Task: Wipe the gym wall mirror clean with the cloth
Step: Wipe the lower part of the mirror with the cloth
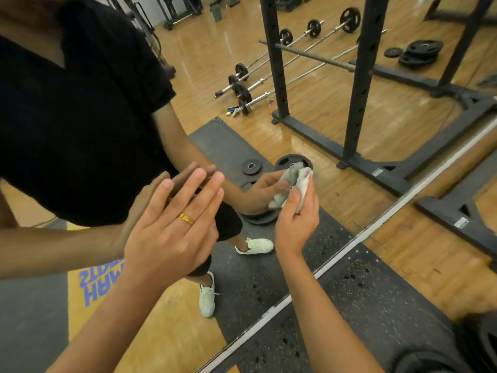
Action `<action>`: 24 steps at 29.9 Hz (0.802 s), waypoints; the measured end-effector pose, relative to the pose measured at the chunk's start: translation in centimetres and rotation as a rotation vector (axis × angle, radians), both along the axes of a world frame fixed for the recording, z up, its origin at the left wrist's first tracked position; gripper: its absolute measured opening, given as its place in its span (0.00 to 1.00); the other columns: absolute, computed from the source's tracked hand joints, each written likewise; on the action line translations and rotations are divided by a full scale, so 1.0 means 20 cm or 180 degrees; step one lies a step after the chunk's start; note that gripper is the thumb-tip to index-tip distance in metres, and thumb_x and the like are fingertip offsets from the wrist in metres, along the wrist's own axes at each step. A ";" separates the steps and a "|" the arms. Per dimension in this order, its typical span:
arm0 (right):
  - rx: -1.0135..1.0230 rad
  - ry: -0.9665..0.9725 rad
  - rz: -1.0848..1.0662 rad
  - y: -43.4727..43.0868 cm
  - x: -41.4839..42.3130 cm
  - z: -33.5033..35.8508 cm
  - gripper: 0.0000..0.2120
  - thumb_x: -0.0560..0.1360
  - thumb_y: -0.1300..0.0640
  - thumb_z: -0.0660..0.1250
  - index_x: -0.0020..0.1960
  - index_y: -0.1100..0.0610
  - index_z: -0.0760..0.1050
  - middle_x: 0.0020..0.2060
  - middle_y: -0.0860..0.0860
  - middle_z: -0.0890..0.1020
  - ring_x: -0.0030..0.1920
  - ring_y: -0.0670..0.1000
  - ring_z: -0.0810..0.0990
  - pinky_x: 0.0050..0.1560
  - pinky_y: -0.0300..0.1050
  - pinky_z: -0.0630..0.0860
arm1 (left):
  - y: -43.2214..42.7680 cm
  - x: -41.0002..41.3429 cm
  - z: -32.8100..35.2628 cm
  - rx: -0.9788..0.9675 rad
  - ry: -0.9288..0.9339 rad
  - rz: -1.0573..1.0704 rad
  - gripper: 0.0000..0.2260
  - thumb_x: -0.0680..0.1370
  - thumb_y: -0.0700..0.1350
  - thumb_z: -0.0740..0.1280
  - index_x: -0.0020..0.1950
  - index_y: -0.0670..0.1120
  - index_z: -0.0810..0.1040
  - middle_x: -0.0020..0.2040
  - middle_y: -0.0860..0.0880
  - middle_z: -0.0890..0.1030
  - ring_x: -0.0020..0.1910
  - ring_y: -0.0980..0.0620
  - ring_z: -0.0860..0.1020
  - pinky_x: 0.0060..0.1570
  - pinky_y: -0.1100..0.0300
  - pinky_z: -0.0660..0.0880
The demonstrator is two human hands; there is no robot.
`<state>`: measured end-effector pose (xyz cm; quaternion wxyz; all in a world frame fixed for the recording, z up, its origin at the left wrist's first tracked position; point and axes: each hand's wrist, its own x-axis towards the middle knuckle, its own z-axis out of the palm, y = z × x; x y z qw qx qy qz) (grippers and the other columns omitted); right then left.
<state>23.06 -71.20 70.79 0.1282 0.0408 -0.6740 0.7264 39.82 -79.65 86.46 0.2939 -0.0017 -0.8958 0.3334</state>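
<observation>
The wall mirror (pixel 309 125) fills most of the view, and its metal bottom frame (pixel 357 238) runs diagonally from lower left to upper right. My left hand (pixel 172 227) lies flat against the glass with straight fingers and a gold ring, meeting its own reflection. My right hand (pixel 295 219) holds a crumpled grey-white cloth (pixel 301 181) and presses it to the glass, right of the left hand. The mirror shows my reflection in a black shirt, black shorts and white shoes.
A black rubber mat (pixel 376 300) lies on the wooden floor below the mirror. A dark weight plate (pixel 481 343) sits at the lower right. A black rack base (pixel 457 211) stands on the right. Reflected in the glass are a power rack, barbells and plates.
</observation>
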 end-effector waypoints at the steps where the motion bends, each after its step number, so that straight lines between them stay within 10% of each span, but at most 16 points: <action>1: -0.0029 -0.0185 -0.0037 0.01 -0.02 -0.02 0.21 0.85 0.53 0.60 0.77 0.55 0.70 0.58 0.42 0.79 0.58 0.35 0.77 0.57 0.38 0.78 | 0.00 0.00 0.00 -0.0002 -0.0010 -0.0001 0.21 0.82 0.42 0.64 0.75 0.39 0.73 0.78 0.42 0.68 0.79 0.42 0.65 0.78 0.42 0.58; 6: -0.0171 -0.0926 0.0007 0.02 -0.01 -0.07 0.25 0.83 0.42 0.56 0.78 0.46 0.68 0.69 0.48 0.79 0.68 0.49 0.78 0.66 0.59 0.77 | 0.01 -0.01 0.02 0.0003 -0.0031 0.0004 0.20 0.82 0.43 0.63 0.74 0.39 0.74 0.78 0.42 0.68 0.79 0.43 0.65 0.78 0.43 0.57; 12: -0.0042 0.0237 0.0246 -0.07 0.22 0.17 0.22 0.86 0.55 0.58 0.77 0.62 0.68 0.60 0.47 0.77 0.59 0.31 0.74 0.56 0.28 0.72 | 0.00 -0.01 0.02 -0.0027 0.0003 -0.0025 0.19 0.82 0.43 0.63 0.72 0.39 0.76 0.77 0.42 0.70 0.78 0.43 0.65 0.78 0.43 0.56; 16: 0.0392 0.0646 0.0320 -0.03 0.17 0.05 0.21 0.86 0.54 0.59 0.75 0.63 0.71 0.52 0.56 0.80 0.47 0.40 0.78 0.42 0.34 0.76 | 0.00 -0.01 0.02 -0.0021 -0.0008 -0.0065 0.19 0.82 0.43 0.63 0.72 0.40 0.77 0.76 0.43 0.70 0.78 0.42 0.65 0.80 0.43 0.54; 20: 0.0228 -0.0385 0.0137 0.02 0.17 -0.11 0.23 0.86 0.52 0.57 0.78 0.58 0.68 0.60 0.47 0.80 0.58 0.36 0.77 0.55 0.33 0.75 | 0.01 -0.02 0.02 0.0006 0.0047 -0.0084 0.19 0.81 0.43 0.64 0.72 0.40 0.77 0.77 0.44 0.69 0.78 0.44 0.64 0.79 0.44 0.54; 24: 0.0429 0.0229 0.0418 -0.04 0.31 0.01 0.26 0.86 0.48 0.55 0.80 0.58 0.63 0.58 0.56 0.79 0.52 0.50 0.80 0.46 0.36 0.75 | 0.01 -0.02 0.03 -0.0043 0.0055 -0.0074 0.19 0.81 0.43 0.64 0.72 0.40 0.77 0.77 0.44 0.70 0.78 0.43 0.65 0.79 0.44 0.55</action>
